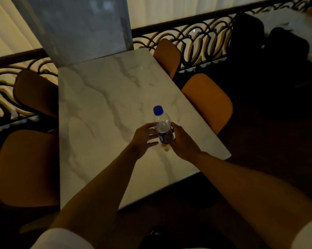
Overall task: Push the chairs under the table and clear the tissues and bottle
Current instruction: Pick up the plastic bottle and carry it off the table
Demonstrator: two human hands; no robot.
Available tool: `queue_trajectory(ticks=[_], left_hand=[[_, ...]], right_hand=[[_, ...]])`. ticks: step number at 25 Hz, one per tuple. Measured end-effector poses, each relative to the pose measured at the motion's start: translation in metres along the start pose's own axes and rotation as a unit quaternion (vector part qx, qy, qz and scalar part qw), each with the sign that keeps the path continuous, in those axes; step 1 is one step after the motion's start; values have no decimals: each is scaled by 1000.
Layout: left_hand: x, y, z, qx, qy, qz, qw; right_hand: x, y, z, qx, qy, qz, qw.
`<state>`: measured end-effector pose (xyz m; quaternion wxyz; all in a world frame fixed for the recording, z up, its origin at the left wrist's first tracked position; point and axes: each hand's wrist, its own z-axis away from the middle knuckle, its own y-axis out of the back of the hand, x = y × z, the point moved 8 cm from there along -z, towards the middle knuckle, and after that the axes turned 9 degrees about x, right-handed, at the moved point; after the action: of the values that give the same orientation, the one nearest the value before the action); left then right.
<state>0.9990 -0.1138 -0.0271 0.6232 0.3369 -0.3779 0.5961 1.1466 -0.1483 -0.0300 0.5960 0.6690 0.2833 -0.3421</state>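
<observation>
The bottle (162, 127) is bracketed by both hands, pretty loosely by the look of it. The right hand (180, 141) is curled around its right side with fingers on the blue label, so contact seems to be made there, though whether it's properly clamped can't be told. The left hand (144, 136) is spread open just beside the bottle's left side, fingers splayed, nothing actually held.

The bottle is stood upright on the table (97, 108), toward the near right part of the top, blue cap pointing up and a bit away from the camera. So the long axis is vertical, and it sits right between the two palms, the right one being the closer of the two.

No tissues can be spotted anywhere on the table. Four chairs are seen around it, two off its left edge (25, 168) (36, 92) and two off its right edge (208, 101) (167, 56), all tucked fairly close.

Probably what's left is a straight lift once the right fingers are closed; a loose squeeze on a near-empty bottle could get it tipped over.
</observation>
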Motion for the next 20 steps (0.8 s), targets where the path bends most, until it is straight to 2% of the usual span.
queue_trajectory(ticks=[9, 14, 17, 20], left_hand=[[-40, -112, 64, 12, 68, -14, 997], [-89, -183, 78, -10, 32, -115, 993], [-113, -209, 57, 1, -32, -298, 954], [-137, -237, 34, -60, -99, -471, 875]], right_hand=[[80, 85, 57, -56, 5, 1, 998], [146, 138, 104, -49, -30, -2, 998], [198, 155, 130, -27, -101, -2, 994], [249, 157, 155, 4, -190, -13, 982]])
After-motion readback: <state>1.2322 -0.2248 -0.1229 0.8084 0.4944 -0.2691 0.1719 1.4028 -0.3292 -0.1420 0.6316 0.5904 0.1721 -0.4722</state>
